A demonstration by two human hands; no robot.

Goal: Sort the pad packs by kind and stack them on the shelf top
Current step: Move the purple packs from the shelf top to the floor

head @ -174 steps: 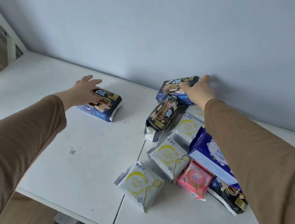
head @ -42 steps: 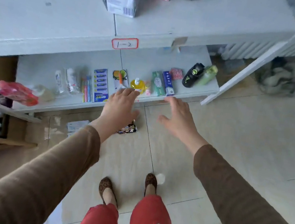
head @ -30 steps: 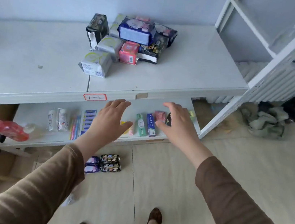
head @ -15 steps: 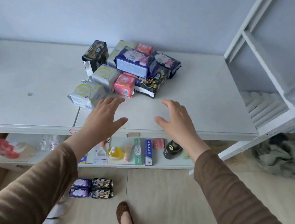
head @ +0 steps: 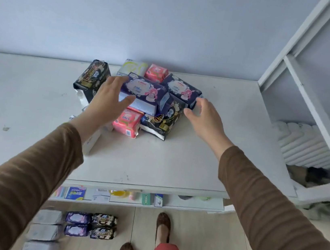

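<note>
A heap of pad packs lies on the white shelf top (head: 175,164). Uppermost is a dark blue pack (head: 145,91), with a second dark blue pack (head: 182,90) behind it to the right. A black and gold pack (head: 92,76) stands at the heap's left and another black pack (head: 163,120) lies at the front right. Two pink packs (head: 126,122) (head: 156,72) and a white and yellow pack (head: 133,67) show between them. My left hand (head: 108,100) reaches with spread fingers to the top blue pack's left end. My right hand (head: 205,117) hovers open just right of the heap.
Small boxes and bottles (head: 116,194) line the lower shelf. On the floor below lie several more packs, purple (head: 78,217), black (head: 105,220) and pale grey (head: 45,232). A white frame (head: 305,85) rises at the right. My feet (head: 163,225) stand close to the shelf.
The view has risen from the floor and lower shelf to the shelf top. Both open hands have moved up and forward, from the shelf's front edge to either side of the heap.
</note>
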